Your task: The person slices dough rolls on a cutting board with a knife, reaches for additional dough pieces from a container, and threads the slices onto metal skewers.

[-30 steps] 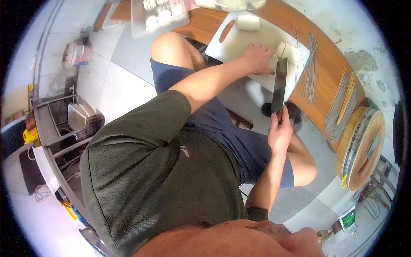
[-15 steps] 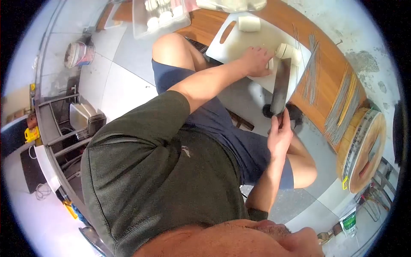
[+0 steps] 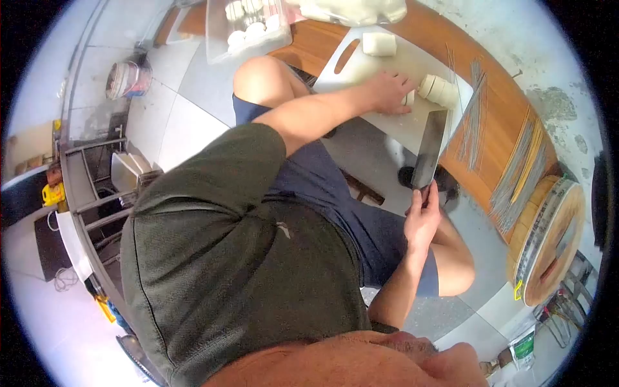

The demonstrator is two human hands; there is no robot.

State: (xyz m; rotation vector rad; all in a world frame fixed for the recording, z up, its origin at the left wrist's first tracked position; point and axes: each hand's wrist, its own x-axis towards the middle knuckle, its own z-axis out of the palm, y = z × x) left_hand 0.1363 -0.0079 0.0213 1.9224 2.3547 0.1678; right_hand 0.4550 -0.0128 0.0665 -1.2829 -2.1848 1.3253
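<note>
- The right hand [image 3: 422, 216] was closed in a fist around the handle of a cleaver [image 3: 430, 148], thumb lying up along the handle; the handle itself was hidden inside the grip.
- The cleaver's broad, dark blade ran up and away from that hand, its far end lying over the near edge of the white cutting board [image 3: 387, 64].
- The left hand [image 3: 389, 92] lay flat and mostly open on the cutting board, palm down, fingers spread loosely and pointing toward the blade.
- Just beyond the left hand's fingertips sat a pale cut roll [image 3: 440, 90], lying on its side; a small slice [image 3: 409, 98] of it was touching, or very nearly touching, the fingers. Whether the fingers pinched the slice could not be told.
- Further out from the left hand, near the board's handle slot, lay a separate pale block [image 3: 378, 44].
- To the outside of the cleaver, a sheaf of thin metal skewers [image 3: 474, 113] lay on the wooden table [image 3: 500, 97], near the blade but apart from it.
- Well beyond the left forearm stood a clear plastic container [image 3: 248, 26] with pale round pieces inside.
</note>
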